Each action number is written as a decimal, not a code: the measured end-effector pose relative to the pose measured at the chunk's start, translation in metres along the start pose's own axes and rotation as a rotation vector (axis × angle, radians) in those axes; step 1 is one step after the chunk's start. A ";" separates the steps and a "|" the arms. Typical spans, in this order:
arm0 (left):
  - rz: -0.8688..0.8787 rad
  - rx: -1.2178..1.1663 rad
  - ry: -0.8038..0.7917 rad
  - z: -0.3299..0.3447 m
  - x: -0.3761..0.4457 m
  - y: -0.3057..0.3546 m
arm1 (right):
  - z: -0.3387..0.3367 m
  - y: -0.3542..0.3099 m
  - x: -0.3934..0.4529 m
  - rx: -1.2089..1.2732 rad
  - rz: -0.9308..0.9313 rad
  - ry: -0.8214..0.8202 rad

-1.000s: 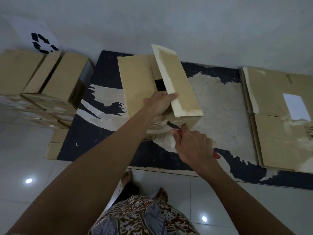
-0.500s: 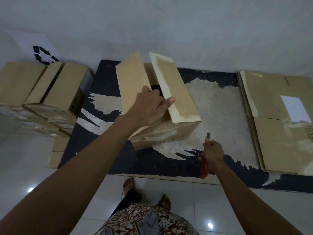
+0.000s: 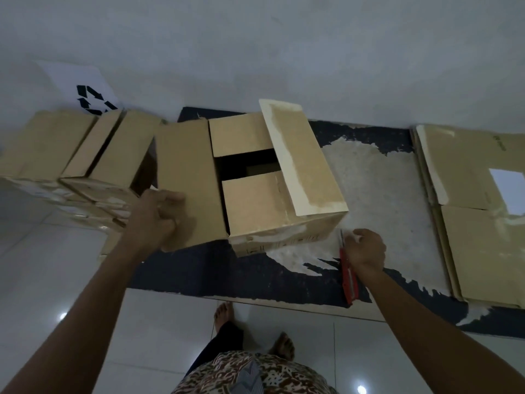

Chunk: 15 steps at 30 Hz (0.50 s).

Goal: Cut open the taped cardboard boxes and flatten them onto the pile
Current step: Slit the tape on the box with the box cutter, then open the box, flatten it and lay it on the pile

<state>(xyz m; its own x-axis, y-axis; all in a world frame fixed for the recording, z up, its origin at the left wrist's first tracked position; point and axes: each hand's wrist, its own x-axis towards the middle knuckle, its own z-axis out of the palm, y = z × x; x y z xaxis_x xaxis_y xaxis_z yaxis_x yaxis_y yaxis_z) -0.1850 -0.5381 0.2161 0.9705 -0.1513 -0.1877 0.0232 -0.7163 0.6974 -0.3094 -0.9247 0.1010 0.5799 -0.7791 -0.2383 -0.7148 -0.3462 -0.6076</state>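
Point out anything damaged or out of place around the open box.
The dark mat under the open box is badly worn: its black surface has peeled away in ragged patches, baring pale backing. The right hand holds a red utility knife with its blade extended, tip near the box's corner.

Tan box [image 3: 272, 194]; red cutter [image 3: 349, 275]; black mat [image 3: 216, 274], white-scuffed; brown-white patterned garment [image 3: 255, 373]; black arrows sign [image 3: 85, 89], 10 o'clock.
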 end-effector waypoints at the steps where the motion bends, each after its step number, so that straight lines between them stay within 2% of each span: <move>1: -0.012 -0.015 -0.004 0.009 0.001 -0.007 | -0.004 -0.011 -0.001 0.073 -0.013 0.072; 4: -0.035 0.047 -0.011 0.033 0.008 0.001 | -0.026 -0.062 -0.014 0.350 -0.206 0.224; 6: -0.085 0.107 -0.020 0.042 0.016 0.016 | -0.037 -0.098 -0.029 0.362 -0.434 0.129; 8: -0.073 0.187 0.019 0.048 0.027 0.033 | -0.037 -0.121 -0.040 -0.064 -0.621 -0.012; 10: 0.091 0.350 0.083 0.052 0.034 0.056 | -0.030 -0.133 -0.051 -0.426 -0.686 -0.136; 12: 0.272 0.416 -0.044 0.058 0.037 0.084 | -0.026 -0.138 -0.058 -0.438 -0.671 -0.190; 15: 0.206 0.366 -0.314 0.059 0.039 0.117 | -0.038 -0.139 -0.061 -0.238 -0.769 -0.068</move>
<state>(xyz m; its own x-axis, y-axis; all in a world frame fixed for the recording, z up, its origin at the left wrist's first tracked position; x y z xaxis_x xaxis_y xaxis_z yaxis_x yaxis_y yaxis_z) -0.1592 -0.6677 0.2492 0.8262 -0.4707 -0.3094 -0.3003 -0.8328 0.4650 -0.2601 -0.8486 0.2285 0.9603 -0.2465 0.1308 -0.1654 -0.8803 -0.4446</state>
